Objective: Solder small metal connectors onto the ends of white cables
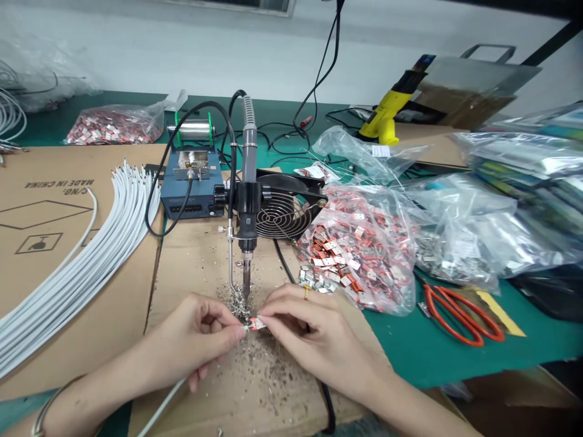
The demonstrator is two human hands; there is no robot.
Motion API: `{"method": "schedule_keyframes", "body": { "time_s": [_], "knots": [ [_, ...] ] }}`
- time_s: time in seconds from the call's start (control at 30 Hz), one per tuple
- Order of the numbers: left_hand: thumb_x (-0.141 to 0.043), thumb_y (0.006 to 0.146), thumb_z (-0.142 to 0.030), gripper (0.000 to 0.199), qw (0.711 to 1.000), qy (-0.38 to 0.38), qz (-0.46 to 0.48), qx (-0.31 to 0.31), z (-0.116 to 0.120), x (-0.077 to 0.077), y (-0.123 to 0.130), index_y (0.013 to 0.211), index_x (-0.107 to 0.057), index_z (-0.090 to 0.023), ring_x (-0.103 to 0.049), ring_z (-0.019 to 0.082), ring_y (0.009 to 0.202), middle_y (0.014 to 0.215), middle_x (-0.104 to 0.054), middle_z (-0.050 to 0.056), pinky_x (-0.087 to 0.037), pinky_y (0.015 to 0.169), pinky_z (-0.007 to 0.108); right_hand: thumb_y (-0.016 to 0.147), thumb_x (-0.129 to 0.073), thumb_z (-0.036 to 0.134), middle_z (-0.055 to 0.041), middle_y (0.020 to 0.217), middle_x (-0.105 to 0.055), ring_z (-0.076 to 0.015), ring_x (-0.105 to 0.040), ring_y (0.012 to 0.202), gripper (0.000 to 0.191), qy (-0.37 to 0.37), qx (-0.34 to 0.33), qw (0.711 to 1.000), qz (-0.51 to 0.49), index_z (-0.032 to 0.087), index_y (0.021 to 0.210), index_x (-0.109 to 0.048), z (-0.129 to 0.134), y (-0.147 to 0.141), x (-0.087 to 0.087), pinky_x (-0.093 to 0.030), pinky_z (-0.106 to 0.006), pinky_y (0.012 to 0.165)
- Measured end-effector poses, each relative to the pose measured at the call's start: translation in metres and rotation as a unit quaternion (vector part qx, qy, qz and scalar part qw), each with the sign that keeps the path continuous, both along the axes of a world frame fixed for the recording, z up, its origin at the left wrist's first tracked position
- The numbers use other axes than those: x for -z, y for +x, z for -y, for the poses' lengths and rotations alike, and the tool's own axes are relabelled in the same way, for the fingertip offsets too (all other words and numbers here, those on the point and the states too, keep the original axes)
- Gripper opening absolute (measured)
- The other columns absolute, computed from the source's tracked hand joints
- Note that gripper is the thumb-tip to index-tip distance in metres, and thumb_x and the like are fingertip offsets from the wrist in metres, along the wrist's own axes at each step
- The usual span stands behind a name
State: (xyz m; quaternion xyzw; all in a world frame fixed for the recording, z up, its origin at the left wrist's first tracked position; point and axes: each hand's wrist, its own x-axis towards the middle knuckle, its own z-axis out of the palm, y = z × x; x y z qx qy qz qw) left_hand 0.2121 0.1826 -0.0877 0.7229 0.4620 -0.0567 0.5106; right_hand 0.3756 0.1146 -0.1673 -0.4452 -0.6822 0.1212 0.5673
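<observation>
Under the tip of a clamped soldering iron (pixel 246 273), my two hands meet over the cardboard. My left hand (pixel 200 334) pinches the end of a white cable (pixel 161 408), which trails down toward the front edge. Between thumb and finger of my right hand (pixel 314 328) is a small red-and-white connector (pixel 256 323). The cable end and the connector touch or nearly touch just below the tip; the exact joint is too small to make out. Bits of solder (pixel 239 301) lie heaped around the tip.
A bundle of white cables (pixel 104 243) lies at left. Behind stand a blue solder feeder (pixel 189 188) with a solder spool (pixel 194 129) and a black fan (pixel 286 212). At right are a bag of red-and-white connectors (pixel 359 249), orange-handled scissors (pixel 460 315) and a yellow heat gun (pixel 387 112).
</observation>
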Motion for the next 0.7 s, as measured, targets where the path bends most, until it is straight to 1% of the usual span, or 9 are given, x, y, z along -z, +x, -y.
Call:
{"method": "schedule_keyframes", "body": {
  "time_s": [0.1, 0.17, 0.23, 0.3, 0.4, 0.5, 0.57, 0.6, 0.7],
  "knots": [
    [-0.053, 0.079, -0.042, 0.034, 1.000, 0.002, -0.004, 0.001, 0.001, -0.001, 0.000, 0.081, -0.049, -0.008, -0.039, 0.002, 0.039, 0.056, -0.045, -0.004, -0.037, 0.035, 0.010, 0.081, -0.057, 0.023, 0.0001, 0.068, -0.059, -0.0059, -0.050, 0.059, 0.013, -0.062, 0.005, 0.998, 0.003, 0.014, 0.082, -0.064, -0.001, -0.001, -0.001, -0.039, -0.018, 0.056],
    [-0.054, 0.079, -0.044, 0.036, 1.000, 0.005, -0.006, 0.002, 0.001, -0.001, 0.001, 0.083, -0.051, -0.008, -0.040, 0.002, 0.039, 0.057, -0.045, -0.003, -0.037, 0.035, 0.011, 0.078, -0.059, 0.027, 0.0011, 0.063, -0.057, -0.0060, -0.046, 0.054, 0.014, -0.077, 0.012, 0.997, 0.003, 0.015, 0.082, -0.065, -0.002, -0.004, 0.001, -0.036, -0.019, 0.052],
    [-0.053, 0.079, -0.045, 0.037, 1.000, 0.015, -0.013, 0.005, 0.001, 0.001, 0.001, 0.086, -0.052, -0.009, -0.040, 0.003, 0.040, 0.057, -0.045, -0.003, -0.037, 0.035, 0.011, 0.077, -0.057, 0.027, 0.0021, 0.057, -0.053, -0.0056, -0.043, 0.050, 0.013, -0.095, 0.014, 0.995, -0.001, 0.017, 0.080, -0.065, -0.003, -0.007, 0.003, -0.033, -0.019, 0.049],
    [-0.052, 0.079, -0.045, 0.037, 0.999, 0.030, -0.023, 0.011, 0.000, 0.004, 0.000, 0.088, -0.053, -0.009, -0.040, 0.004, 0.040, 0.055, -0.044, -0.003, -0.037, 0.036, 0.012, 0.077, -0.055, 0.027, 0.0025, 0.053, -0.051, -0.0052, -0.040, 0.047, 0.014, -0.131, 0.004, 0.991, -0.024, 0.017, 0.076, -0.065, -0.004, -0.009, 0.005, -0.030, -0.019, 0.045],
    [-0.051, 0.079, -0.045, 0.037, 0.999, 0.042, -0.022, 0.018, 0.001, 0.008, -0.002, 0.090, -0.054, -0.009, -0.040, 0.004, 0.040, 0.055, -0.043, -0.003, -0.038, 0.037, 0.012, 0.076, -0.054, 0.027, 0.0013, 0.056, -0.052, -0.0052, -0.038, 0.047, 0.016, -0.194, -0.022, 0.979, -0.066, 0.015, 0.073, -0.064, -0.006, -0.008, 0.003, -0.028, -0.018, 0.043],
    [-0.050, 0.080, -0.048, 0.040, 0.999, 0.045, -0.014, 0.015, 0.001, 0.008, -0.003, 0.089, -0.053, -0.009, -0.039, 0.004, 0.039, 0.054, -0.043, -0.003, -0.037, 0.036, 0.012, 0.076, -0.055, 0.027, -0.0006, 0.063, -0.056, -0.0057, -0.041, 0.052, 0.017, -0.224, -0.049, 0.969, -0.091, 0.014, 0.077, -0.064, -0.008, -0.005, 0.000, -0.030, -0.018, 0.046],
    [-0.049, 0.080, -0.048, 0.040, 0.999, 0.048, -0.014, 0.007, 0.001, 0.005, -0.003, 0.088, -0.053, -0.009, -0.038, 0.004, 0.038, 0.051, -0.041, -0.003, -0.036, 0.035, 0.011, 0.076, -0.057, 0.026, -0.0034, 0.067, -0.059, -0.0059, -0.045, 0.056, 0.019, -0.242, -0.102, 0.954, -0.145, 0.010, 0.082, -0.063, -0.010, -0.003, -0.002, -0.034, -0.017, 0.049],
    [-0.050, 0.080, -0.047, 0.038, 0.998, 0.053, -0.016, 0.002, 0.000, 0.003, -0.003, 0.087, -0.053, -0.009, -0.037, 0.004, 0.037, 0.050, -0.041, -0.004, -0.035, 0.034, 0.011, 0.076, -0.058, 0.026, -0.0051, 0.070, -0.060, -0.0056, -0.046, 0.057, 0.020, -0.253, -0.131, 0.941, -0.182, 0.008, 0.085, -0.062, -0.011, -0.003, -0.003, -0.035, -0.016, 0.048],
    [-0.053, 0.079, -0.041, 0.032, 0.997, 0.078, -0.020, -0.018, -0.001, -0.003, 0.000, 0.082, -0.053, -0.009, -0.034, 0.003, 0.036, 0.050, -0.040, -0.004, -0.031, 0.032, 0.011, 0.075, -0.059, 0.025, -0.0074, 0.073, -0.061, -0.0033, -0.045, 0.050, 0.023, -0.287, -0.178, 0.899, -0.278, 0.006, 0.088, -0.057, -0.015, -0.003, -0.004, -0.036, -0.013, 0.042]
  ]
}}
